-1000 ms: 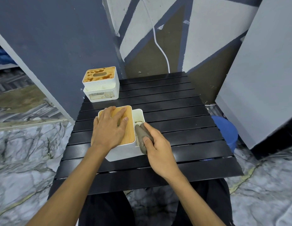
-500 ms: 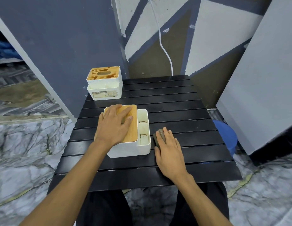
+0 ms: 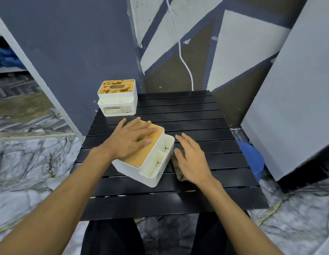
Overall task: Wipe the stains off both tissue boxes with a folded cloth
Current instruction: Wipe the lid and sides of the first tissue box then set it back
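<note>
A white tissue box with a clean wooden lid (image 3: 150, 162) sits turned at an angle in the middle of the black slatted table (image 3: 196, 115). My left hand (image 3: 130, 140) lies flat on its lid, fingers spread. A second white tissue box (image 3: 117, 97), its wooden lid covered in brown stains, stands at the table's far left corner. The grey-brown folded cloth (image 3: 177, 167) lies on the table just right of the near box. My right hand (image 3: 191, 159) hovers over the cloth, fingers apart, hiding most of it.
A blue bucket (image 3: 252, 159) stands on the marble floor at the table's right edge. Grey panels lean against the wall at left and right. A white cable (image 3: 182, 52) hangs down the wall behind the table.
My right hand set the cloth down on the table beside the near box and has lifted off it with fingers spread. The near box has been rotated clockwise under my left hand.
</note>
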Tool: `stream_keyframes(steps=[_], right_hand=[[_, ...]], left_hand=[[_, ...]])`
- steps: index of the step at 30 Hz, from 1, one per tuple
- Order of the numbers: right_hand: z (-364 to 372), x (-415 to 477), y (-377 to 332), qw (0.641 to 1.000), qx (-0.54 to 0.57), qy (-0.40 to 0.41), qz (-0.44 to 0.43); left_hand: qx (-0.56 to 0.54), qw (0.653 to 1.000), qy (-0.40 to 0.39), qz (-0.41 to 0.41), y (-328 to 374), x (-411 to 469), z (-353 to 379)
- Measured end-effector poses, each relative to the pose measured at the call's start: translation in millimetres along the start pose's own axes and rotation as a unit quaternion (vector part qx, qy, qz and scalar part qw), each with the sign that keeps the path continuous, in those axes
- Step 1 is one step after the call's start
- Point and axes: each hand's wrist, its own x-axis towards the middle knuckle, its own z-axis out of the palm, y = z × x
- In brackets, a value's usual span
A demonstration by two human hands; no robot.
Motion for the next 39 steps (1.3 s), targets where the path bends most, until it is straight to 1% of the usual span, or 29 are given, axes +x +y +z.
stream_keyframes(steps=[2,4,5,6,8,10,11,14,16,18,22,26,28,30,33,36,39], right_hand=[[-5.1,9.8,-8.0,0.998,0.032,-0.007,-0.045],[-6.3,18.5,-14.7,0.994,0.056,-0.042,-0.082],[-5.7,21.9,-17.6,0.991,0.071,-0.064,-0.092],[-4.5,24.4,-19.9,0.988,0.085,-0.085,-0.098],[-0.2,27.2,-23.0,0.984,0.089,-0.119,-0.103],[4.0,28.3,-22.5,0.983,0.073,-0.134,-0.098],[5.1,28.5,-21.7,0.984,0.068,-0.136,-0.095],[6.7,28.7,-18.8,0.984,0.057,-0.133,-0.101],[7.9,27.0,-17.2,0.984,0.049,-0.128,-0.113],[8.8,23.4,-15.8,0.983,0.032,-0.128,-0.127],[8.4,16.4,-14.0,0.985,0.004,-0.116,-0.129],[7.6,9.2,-17.3,0.989,-0.007,-0.097,-0.115],[7.8,5.5,-19.6,0.992,-0.012,-0.074,-0.102],[10.2,2.2,-20.9,0.995,-0.027,-0.043,-0.091],[16.4,-0.8,-21.5,0.996,-0.040,-0.005,-0.084],[20.4,-1.7,-21.8,0.996,-0.039,0.013,-0.073],[20.3,-0.3,-24.3,0.997,-0.036,0.014,-0.061]], left_hand=[[-0.011,1.000,-0.025,0.012,1.3,2.6,-6.0],[-0.027,0.999,-0.033,0.026,2.6,1.9,-8.9],[-0.040,0.999,-0.022,0.029,2.5,0.6,-7.9],[-0.059,0.998,0.002,0.025,3.4,-1.9,-5.2],[-0.111,0.989,0.098,-0.003,6.2,-10.2,5.7],[-0.168,0.964,0.200,-0.046,15.1,-26.8,19.0],[-0.195,0.949,0.239,-0.062,20.8,-37.5,25.9],[-0.240,0.918,0.311,-0.053,34.7,-69.0,46.0],[-0.222,0.915,0.335,-0.047,38.8,-81.8,57.9],[-0.193,0.923,0.329,-0.052,38.1,-87.7,66.4],[-0.131,0.950,0.279,-0.050,28.2,-88.7,70.2],[-0.123,0.959,0.251,-0.053,19.5,-84.6,62.1],[-0.113,0.960,0.246,-0.065,17.5,-81.7,59.4],[-0.134,0.954,0.251,-0.097,15.9,-79.2,59.5],[-0.186,0.933,0.268,-0.148,16.4,-75.5,63.4],[-0.231,0.915,0.292,-0.152,16.8,-70.5,67.8],[-0.244,0.910,0.305,-0.142,12.8,-64.1,71.7]])
